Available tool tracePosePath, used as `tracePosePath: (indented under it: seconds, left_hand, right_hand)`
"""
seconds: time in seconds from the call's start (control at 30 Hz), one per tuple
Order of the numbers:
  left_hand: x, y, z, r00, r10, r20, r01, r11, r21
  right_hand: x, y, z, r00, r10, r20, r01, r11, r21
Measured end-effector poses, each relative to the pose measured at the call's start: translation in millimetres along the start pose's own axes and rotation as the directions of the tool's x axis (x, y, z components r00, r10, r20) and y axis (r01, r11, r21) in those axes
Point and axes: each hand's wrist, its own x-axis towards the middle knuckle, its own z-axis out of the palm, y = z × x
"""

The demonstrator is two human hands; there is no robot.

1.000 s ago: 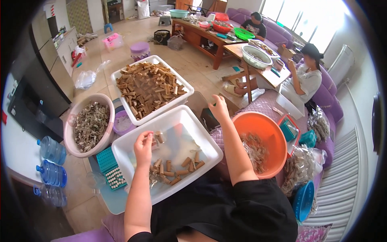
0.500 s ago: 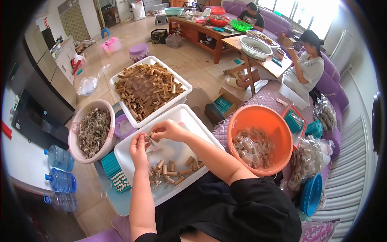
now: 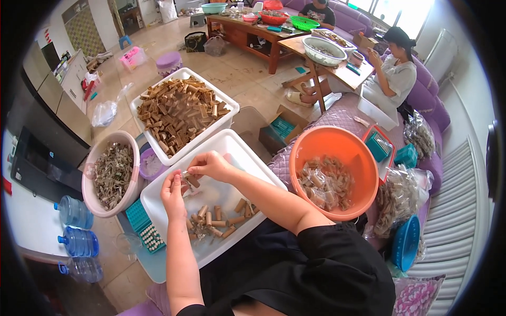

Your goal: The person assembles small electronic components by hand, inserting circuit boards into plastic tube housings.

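Over the white tray (image 3: 230, 141), my left hand (image 3: 173, 196) and my right hand (image 3: 212, 165) meet with their fingertips pinched together. A small brown tube (image 3: 192, 180) with pale, thin wrapping shows between them; its exact outline is partly hidden by my fingers. Both hands are closed at this piece. Below them in the same tray lie several loose brown tubes (image 3: 217, 223), with bits of clear wrapping among them.
Beyond stands another white tray heaped with brown pieces (image 3: 179, 113). A pink basin (image 3: 88, 181) holds greyish wrapped pieces at left; an orange basin (image 3: 363, 152) stands at right. A teal rack (image 3: 138, 215) sits beside my tray. Two people work at the tables (image 3: 337, 73) farther off.
The view has shifted slightly, so the scene sits a little further left and up. The brown tube between my fingers shows more plainly now, hanging below my right fingertips.
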Motion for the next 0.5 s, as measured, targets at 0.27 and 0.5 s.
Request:
tracePosePath:
  seconds: [0.27,0.5]
  left_hand:
    - [5.6,-1.3,-13.1,0.976,-0.084,0.201,0.107,0.989,-0.106]
    - [8.5,-13.4,-22.4,0.984,-0.104,0.144,0.112,0.993,-0.046]
  right_hand:
    - [-7.6,-6.6,-3.2,0.997,-0.073,-0.019,0.072,0.994,-0.083]
    - [-8.8,-9.2,-1.3,0.997,-0.072,0.035,0.078,0.979,-0.191]
